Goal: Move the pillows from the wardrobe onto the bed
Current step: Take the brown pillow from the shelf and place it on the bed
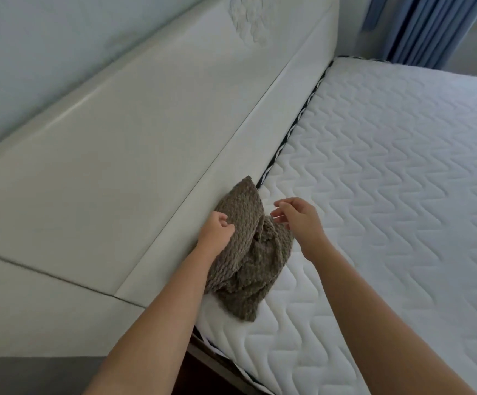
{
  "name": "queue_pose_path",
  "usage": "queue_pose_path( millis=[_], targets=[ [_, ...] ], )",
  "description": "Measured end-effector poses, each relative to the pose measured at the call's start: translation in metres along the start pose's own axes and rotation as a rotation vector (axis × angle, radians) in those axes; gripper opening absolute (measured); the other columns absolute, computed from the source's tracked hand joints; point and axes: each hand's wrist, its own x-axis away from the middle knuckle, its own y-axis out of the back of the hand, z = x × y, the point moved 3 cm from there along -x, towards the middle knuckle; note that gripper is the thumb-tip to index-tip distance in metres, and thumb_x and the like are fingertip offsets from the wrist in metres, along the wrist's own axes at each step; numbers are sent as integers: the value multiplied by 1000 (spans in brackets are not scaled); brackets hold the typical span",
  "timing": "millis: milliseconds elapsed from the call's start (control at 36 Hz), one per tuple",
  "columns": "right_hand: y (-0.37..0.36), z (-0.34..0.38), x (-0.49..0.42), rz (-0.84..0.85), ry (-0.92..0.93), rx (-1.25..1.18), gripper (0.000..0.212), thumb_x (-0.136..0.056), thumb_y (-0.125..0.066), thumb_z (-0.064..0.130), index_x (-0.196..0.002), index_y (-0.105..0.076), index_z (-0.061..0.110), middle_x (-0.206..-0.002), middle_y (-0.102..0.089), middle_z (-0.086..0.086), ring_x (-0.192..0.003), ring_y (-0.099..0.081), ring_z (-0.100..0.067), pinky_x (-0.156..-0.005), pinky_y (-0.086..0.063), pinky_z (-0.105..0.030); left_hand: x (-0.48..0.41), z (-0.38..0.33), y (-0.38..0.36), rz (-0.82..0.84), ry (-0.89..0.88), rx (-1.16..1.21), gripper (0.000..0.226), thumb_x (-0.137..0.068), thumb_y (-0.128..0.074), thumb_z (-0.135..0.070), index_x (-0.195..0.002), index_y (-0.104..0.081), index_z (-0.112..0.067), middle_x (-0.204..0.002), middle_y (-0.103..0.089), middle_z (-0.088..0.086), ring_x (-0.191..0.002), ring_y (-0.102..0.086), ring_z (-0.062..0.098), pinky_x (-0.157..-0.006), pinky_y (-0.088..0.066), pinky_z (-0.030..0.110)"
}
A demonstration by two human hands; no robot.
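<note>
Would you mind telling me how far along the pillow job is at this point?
Done: one brown pillow lies on the mattress, against the headboard. In hand: the left hand grips its edge, seemingly settling it; the right hand hovers above it, holding nothing. Left: no other pillow shows on the mattress, and how many remain to fetch cannot be told from this view.

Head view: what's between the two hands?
The brown knitted pillow, crumpled on the mattress beside the headboard. The left hand grips its edge; the right hand hovers just off it. Shown in the head view.
</note>
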Motion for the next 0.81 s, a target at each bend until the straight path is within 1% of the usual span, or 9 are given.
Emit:
queue_pose_path(
  millis=[56, 111, 194, 306, 389, 444, 611, 722, 806],
  targets=[
    [-14, -6, -15, 7, -15, 51, 17, -91, -49, 16, -81, -62, 17, -72, -66, 1, -71, -60, -17, -79, -50, -38, -23, 6, -1, 49, 32, -80, 45, -89, -56, -22, -130, -42, -9, -120, -51, 9, -104, -54, 23, -88, -41, 32],
    [-27, -13, -28, 18, -33, 73, 18, -91, -49, 17, -79, -62, 19, -72, -67, 0, -72, -61, -18, -84, -50, -40, -44, 15, -1, 60, 54, -176, 55, -86, -59, -23, -135, -38, -7, -133, -47, 14, -119, -49, 30, -97, -41, 36],
    [-39, -22, -41, 17, -54, 87, 18, -91, -49, 16, -78, -61, 20, -73, -67, 1, -71, -60, -18, -83, -49, -41, -64, 29, -3, 84, 118, -325, 63, -83, -63, -27, -135, -36, -4, -133, -45, 19, -121, -47, 35, -99, -42, 42],
    [-44, -37, -49, 0, -109, 77, 19, -90, -49, 14, -76, -61, 21, -74, -67, 0, -72, -61, -17, -88, -52, -45, -78, 50, -11, 127, 205, -465, 73, -79, -67, -37, -133, -34, -2, -135, -45, 20, -124, -45, 37, -98, -40, 41],
    [-43, -45, -54, -12, -141, 96, 20, -89, -49, 14, -74, -61, 20, -75, -67, -2, -73, -60, -19, -89, -51, -48, -84, 62, -21, 171, 251, -491, 91, -78, -69, -40, -142, -19, 3, -146, -31, 23, -134, -33, 38, -106, -32, 43],
    [-39, -49, -59, -28, -161, 105, 20, -89, -49, 15, -74, -61, 20, -77, -68, -3, -75, -61, -22, -89, -50, -49, -86, 68, -29, 193, 283, -494, 96, -79, -68, -40, -143, -10, 2, -149, -23, 24, -136, -28, 38, -108, -30, 44],
    [-26, -59, -64, -65, -194, 94, 20, -90, -49, 15, -75, -61, 17, -71, -65, -3, -77, -61, -23, -90, -50, -47, -91, 76, -40, 121, 321, -559, 91, -77, -71, -36, -141, -17, -3, -145, -30, 22, -132, -35, 36, -103, -36, 46],
    [-18, -65, -64, -67, -215, 79, 15, -91, -47, 15, -86, -62, 14, -73, -66, -1, -77, -61, -19, -88, -51, -43, -94, 75, -43, 99, 319, -541, 68, -76, -72, -30, -128, -39, -1, -132, -50, 21, -120, -50, 37, -95, -44, 42],
    [-13, -67, -63, -72, -217, 82, 16, -91, -48, 16, -83, -61, 19, -73, -66, 0, -76, -60, -19, -84, -49, -38, -92, 69, -41, 81, 310, -512, 53, -76, -70, -31, -117, -51, -3, -122, -59, 18, -112, -56, 36, -89, -47, 40]
  ],
)
